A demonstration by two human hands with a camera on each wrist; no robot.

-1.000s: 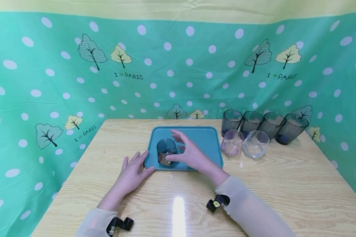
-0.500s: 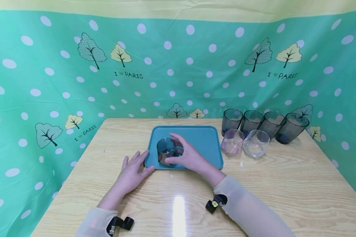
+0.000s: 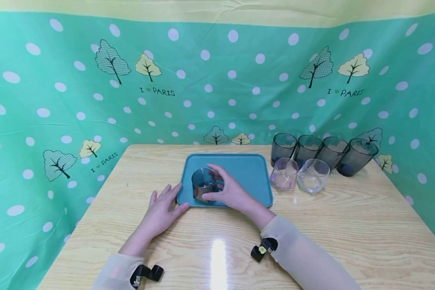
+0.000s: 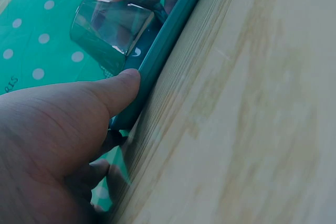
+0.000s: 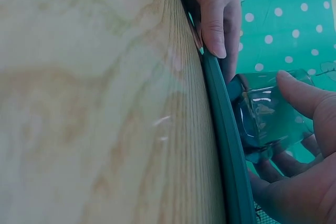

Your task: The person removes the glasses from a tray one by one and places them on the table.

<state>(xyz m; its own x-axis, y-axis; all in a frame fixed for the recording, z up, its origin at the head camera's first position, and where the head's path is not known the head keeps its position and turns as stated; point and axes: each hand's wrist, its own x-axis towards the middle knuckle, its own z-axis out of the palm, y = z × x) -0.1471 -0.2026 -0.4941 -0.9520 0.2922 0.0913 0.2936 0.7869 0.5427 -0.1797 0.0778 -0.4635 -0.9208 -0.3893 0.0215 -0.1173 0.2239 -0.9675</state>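
A short smoky-grey drinking glass [image 3: 200,187] stands upright on the left part of a blue rectangular tray [image 3: 244,173]. My right hand [image 3: 232,192] holds it from the right, thumb at the near side and fingers round the far side. In the right wrist view the thumb lies against the wall of the glass [image 5: 270,111]. At the tray's near left corner rests my left hand [image 3: 163,211], fingers spread and fairly straight. Its thumb [image 4: 123,87] touches the tray's rim in the left wrist view, where the other fingers are partly hidden.
Several tall dark glasses [image 3: 283,149] stand in a row at the back right. In front of them are a short pinkish glass [image 3: 283,177] and a short clear glass [image 3: 311,179]. A green dotted cloth [image 3: 188,80] hangs behind the wooden table [image 3: 311,241].
My right hand has moved slightly left and closed round the smoky glass. The left hand stays at the tray's corner, and the glass has not visibly moved.
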